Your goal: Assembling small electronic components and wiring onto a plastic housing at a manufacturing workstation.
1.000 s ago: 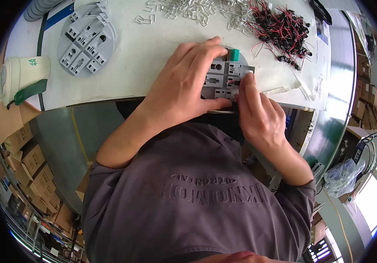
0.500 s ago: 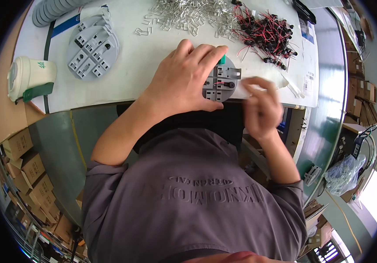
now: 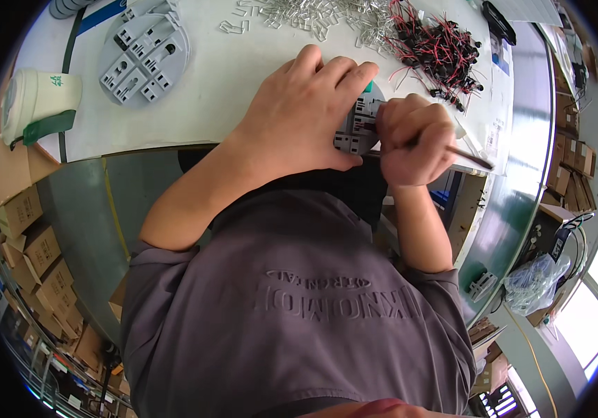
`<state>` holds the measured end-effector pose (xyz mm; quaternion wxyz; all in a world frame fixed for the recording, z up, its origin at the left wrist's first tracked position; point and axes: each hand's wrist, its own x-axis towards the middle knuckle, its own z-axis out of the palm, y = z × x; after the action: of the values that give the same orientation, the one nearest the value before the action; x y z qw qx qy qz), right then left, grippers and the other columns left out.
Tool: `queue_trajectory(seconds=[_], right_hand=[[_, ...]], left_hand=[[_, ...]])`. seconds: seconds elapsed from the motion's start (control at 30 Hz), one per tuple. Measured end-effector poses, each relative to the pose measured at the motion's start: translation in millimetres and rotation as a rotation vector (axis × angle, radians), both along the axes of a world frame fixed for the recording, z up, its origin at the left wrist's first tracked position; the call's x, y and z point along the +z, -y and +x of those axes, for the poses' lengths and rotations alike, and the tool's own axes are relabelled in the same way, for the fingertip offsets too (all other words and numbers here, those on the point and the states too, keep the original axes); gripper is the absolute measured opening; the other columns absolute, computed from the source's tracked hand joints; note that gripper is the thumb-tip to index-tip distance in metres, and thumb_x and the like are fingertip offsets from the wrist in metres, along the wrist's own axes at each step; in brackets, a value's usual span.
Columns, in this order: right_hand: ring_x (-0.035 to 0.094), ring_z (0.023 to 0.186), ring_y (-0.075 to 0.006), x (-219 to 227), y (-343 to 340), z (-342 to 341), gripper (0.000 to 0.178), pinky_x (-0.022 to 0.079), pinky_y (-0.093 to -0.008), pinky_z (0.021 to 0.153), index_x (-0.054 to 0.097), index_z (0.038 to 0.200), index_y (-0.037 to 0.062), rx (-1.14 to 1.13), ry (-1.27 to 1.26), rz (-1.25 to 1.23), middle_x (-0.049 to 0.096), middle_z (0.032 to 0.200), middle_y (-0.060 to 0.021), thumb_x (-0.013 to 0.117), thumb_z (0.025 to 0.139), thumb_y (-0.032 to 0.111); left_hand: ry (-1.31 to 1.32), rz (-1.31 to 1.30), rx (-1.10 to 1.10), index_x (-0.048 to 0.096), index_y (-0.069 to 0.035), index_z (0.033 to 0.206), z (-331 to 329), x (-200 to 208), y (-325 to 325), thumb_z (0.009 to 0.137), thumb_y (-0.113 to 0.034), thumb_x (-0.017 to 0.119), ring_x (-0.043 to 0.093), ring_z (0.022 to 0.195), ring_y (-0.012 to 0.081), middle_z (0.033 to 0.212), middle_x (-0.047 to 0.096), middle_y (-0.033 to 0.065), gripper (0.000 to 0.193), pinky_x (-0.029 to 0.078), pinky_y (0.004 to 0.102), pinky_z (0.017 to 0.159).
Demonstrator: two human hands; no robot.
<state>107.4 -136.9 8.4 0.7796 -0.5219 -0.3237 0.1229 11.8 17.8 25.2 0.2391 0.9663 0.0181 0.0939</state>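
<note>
My left hand (image 3: 306, 111) lies flat over a grey plastic part (image 3: 359, 124) with slots and a green tab, pressing it onto the white table (image 3: 229, 90). My right hand (image 3: 414, 136) is closed in a fist around a thin dark tool (image 3: 469, 158) whose shaft sticks out to the right. The fist touches the right side of the grey part. Most of the part is hidden under my left fingers.
A pile of red-and-black wired components (image 3: 438, 49) and several clear clips (image 3: 299, 14) lie at the far edge. A stack of grey plastic parts (image 3: 142, 59) sits at the upper left, a white cup with a green band (image 3: 34, 104) beside it. Cardboard boxes (image 3: 31, 237) stand on the floor.
My right hand lifted off the grey part, swung out to the right, and now returns closed on a thin tool. My left hand kept pressing the part down.
</note>
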Motion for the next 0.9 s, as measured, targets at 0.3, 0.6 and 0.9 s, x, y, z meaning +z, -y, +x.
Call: queue_trajectory(seconds=[0.3, 0.6, 0.9], right_hand=[[0.05, 0.067, -0.0126, 60.7, 62.9, 37.2, 0.033, 0.037, -0.0252, 0.059, 0.067, 0.132, 0.0041, -0.127, -0.214, -0.225, 0.059, 0.087, -0.0067, 0.044, 0.115, 0.021], [0.051, 0.068, -0.0144, 63.1, 78.6, 41.6, 0.047, 0.039, -0.0261, 0.062, 0.067, 0.146, 0.001, 0.096, 0.286, -0.849, 0.067, 0.092, -0.0093, 0.06, 0.1, -0.005], [0.047, 0.059, -0.0157, 72.7, 53.2, 45.7, 0.047, 0.037, -0.0314, 0.056, 0.08, 0.133, 0.0092, 0.325, 0.785, -1.083, 0.059, 0.075, -0.0033, 0.068, 0.09, -0.006]], left_hand=[[0.438, -0.102, 0.0, 0.055, -0.014, 0.148, -14.1, -17.0, 0.4, 0.067, -0.024, 0.099, 0.054, 0.132, 0.0319, 0.142, 0.056, 0.0147, 0.092, 0.054, 0.0404, 0.101], [0.294, -0.383, 0.016, 0.057, -0.012, 0.154, -21.8, -5.1, -10.8, 0.067, -0.029, 0.101, 0.058, 0.134, 0.0332, 0.138, 0.059, 0.0141, 0.099, 0.055, 0.0401, 0.103], [0.105, -0.482, 0.02, 0.059, -0.008, 0.156, -8.5, -14.6, -11.1, 0.056, -0.033, 0.107, 0.068, 0.096, 0.0235, 0.114, 0.073, 0.0095, 0.114, 0.054, 0.0339, 0.092]])
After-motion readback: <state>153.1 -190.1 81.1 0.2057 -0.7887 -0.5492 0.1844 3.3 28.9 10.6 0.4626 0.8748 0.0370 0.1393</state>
